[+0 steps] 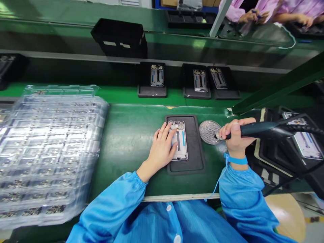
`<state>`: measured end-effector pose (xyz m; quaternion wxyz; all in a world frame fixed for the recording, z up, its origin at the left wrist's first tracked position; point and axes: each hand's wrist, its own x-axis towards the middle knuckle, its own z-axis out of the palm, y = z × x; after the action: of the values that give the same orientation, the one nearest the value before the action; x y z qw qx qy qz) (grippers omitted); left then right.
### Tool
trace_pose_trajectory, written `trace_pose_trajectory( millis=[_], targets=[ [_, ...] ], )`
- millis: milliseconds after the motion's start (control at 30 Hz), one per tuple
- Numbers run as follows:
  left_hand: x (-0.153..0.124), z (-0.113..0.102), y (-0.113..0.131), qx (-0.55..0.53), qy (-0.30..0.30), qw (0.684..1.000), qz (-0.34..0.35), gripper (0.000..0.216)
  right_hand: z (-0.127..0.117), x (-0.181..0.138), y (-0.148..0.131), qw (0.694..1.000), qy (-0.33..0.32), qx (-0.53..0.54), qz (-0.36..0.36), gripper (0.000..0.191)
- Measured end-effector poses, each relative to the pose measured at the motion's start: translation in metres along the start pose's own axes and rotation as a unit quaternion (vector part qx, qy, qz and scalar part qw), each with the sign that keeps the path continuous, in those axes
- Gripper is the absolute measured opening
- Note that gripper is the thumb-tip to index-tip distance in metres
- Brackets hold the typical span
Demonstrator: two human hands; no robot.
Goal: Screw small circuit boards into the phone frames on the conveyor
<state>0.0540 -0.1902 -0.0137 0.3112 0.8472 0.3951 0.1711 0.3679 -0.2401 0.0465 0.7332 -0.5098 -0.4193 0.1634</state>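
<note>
My left hand (162,148) lies flat with fingers stretched over the left edge of a phone frame (180,141), which sits in a black holder tray (194,148) on the green bench. My right hand (235,135) is wrapped round a dark electric screwdriver (263,130) with a cable. Its tip points down at a round metal dish of screws (209,131) just right of the tray. A blue wrist strap (236,159) circles my right wrist.
A tall stack of clear plastic part trays (48,148) fills the left. Three more phone frames in black holders (154,79) (198,82) (222,81) sit on the belt behind. Black bins (121,37) stand farther back. Another person's hands (253,15) work at top right. A device box (301,138) sits at right.
</note>
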Motion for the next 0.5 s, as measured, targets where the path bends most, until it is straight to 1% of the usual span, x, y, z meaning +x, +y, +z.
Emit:
trace_pose_trajectory(
  millis=[100, 200, 233, 300, 400, 433, 500],
  targets=[
    [-0.001, -0.011, -0.005, -0.061, -0.019, 0.998, 0.02, 0.069, 0.002, 0.0, -0.014, 1.0, -0.004, 0.008, -0.014, 0.066],
    [-0.005, -0.025, -0.009, -0.107, -0.064, 0.991, 0.051, 0.089, 0.014, -0.008, -0.032, 0.998, -0.011, 0.058, -0.03, 0.058],
    [-0.005, -0.028, -0.01, -0.112, -0.077, 0.989, 0.059, 0.095, 0.022, -0.013, -0.038, 0.996, -0.029, 0.081, -0.026, 0.056],
    [-0.003, -0.032, -0.008, -0.117, -0.093, 0.986, 0.068, 0.1, 0.041, -0.025, -0.046, 0.989, -0.084, 0.122, -0.008, 0.053],
    [0.001, -0.031, -0.002, -0.131, -0.08, 0.986, 0.07, 0.094, 0.066, -0.041, -0.05, 0.968, -0.165, 0.189, 0.011, 0.04],
    [0.001, -0.031, 0.001, -0.136, -0.065, 0.986, 0.068, 0.087, 0.069, -0.044, -0.05, 0.96, -0.182, 0.212, 0.016, 0.036],
    [-0.005, -0.034, 0.005, -0.13, -0.03, 0.989, 0.055, 0.07, 0.065, -0.047, -0.05, 0.947, -0.196, 0.249, 0.045, 0.035]
  ],
)
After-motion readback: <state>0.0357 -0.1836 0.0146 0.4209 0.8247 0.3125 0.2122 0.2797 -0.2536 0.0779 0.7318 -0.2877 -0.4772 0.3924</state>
